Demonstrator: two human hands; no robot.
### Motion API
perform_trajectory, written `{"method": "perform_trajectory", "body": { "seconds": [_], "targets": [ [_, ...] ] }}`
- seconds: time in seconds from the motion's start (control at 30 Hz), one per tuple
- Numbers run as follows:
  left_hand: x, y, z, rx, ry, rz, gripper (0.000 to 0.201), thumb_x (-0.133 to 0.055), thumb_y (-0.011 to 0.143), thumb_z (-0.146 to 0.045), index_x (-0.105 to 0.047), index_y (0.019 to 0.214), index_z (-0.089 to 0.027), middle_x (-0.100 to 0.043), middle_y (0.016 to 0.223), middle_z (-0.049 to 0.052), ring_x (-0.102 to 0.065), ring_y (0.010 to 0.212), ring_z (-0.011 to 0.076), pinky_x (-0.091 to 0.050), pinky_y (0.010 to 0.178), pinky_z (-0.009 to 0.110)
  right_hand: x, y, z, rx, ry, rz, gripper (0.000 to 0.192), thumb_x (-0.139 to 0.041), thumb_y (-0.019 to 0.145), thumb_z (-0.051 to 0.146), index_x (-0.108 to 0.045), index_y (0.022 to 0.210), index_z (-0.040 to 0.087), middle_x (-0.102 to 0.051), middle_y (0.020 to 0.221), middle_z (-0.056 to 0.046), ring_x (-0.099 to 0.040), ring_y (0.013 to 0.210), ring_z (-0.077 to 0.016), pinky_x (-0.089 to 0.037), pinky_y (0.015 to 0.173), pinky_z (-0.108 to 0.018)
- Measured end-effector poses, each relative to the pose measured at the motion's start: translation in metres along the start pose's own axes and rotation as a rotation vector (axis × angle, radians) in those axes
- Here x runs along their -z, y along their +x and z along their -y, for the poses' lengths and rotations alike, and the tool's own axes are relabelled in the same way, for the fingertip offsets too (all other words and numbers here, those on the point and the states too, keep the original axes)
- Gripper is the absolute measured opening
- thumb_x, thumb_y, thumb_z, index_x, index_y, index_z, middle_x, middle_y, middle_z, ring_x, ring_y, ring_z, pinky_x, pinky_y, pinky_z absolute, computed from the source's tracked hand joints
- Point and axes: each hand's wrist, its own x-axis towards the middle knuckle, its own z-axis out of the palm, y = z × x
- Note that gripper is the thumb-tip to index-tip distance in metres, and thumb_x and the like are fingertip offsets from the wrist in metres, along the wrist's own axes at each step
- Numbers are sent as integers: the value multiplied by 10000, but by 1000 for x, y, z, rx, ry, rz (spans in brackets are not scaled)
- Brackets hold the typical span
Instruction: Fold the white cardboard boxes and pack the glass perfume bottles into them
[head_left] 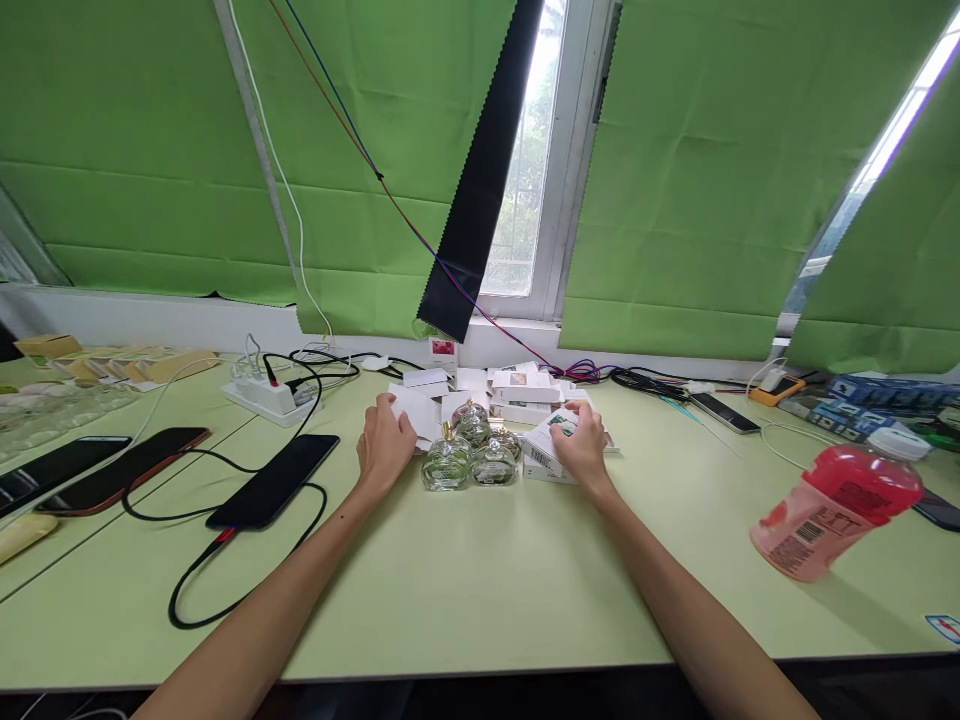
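Note:
Several small round glass perfume bottles (471, 450) stand clustered on the pale green table (480, 580). My left hand (384, 445) rests just left of them, fingers curled onto a white paper sheet (414, 408). My right hand (581, 447) lies to their right, holding a small white printed box (544, 447) against the table. More white boxes and folded cards (517, 385) are piled behind the bottles.
Three phones lie at left, one black phone (274, 480) on a looping black cable, near a white power strip (264, 395). A pink bottle with a red cap (832, 510) stands at right. Another phone (724, 412), cables and blue boxes (877, 400) line the back right.

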Motion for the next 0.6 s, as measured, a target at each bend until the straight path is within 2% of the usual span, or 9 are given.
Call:
{"method": "perform_trajectory", "body": {
  "seconds": [0.3,0.6],
  "targets": [
    [2,0,-2,-32,23,-20,373,-435,1009,-223,-483,1374,-163,-620,1337,201,-616,1256,361,-495,1017,501,1,-2,2,10,-6,4,429,-536,747,314,-608,1158,216,-623,1179,-136,-573,1184,-345,-391,1044,-497],
    [0,0,-1,-73,1,-89,362,-439,997,-216,-478,1356,-186,-615,1342,173,-610,1256,332,-491,1023,460,0,-5,2,21,-19,4,396,-531,746,315,-622,1120,227,-623,1166,-126,-563,1180,-348,-377,1050,-507]
  ]
}}
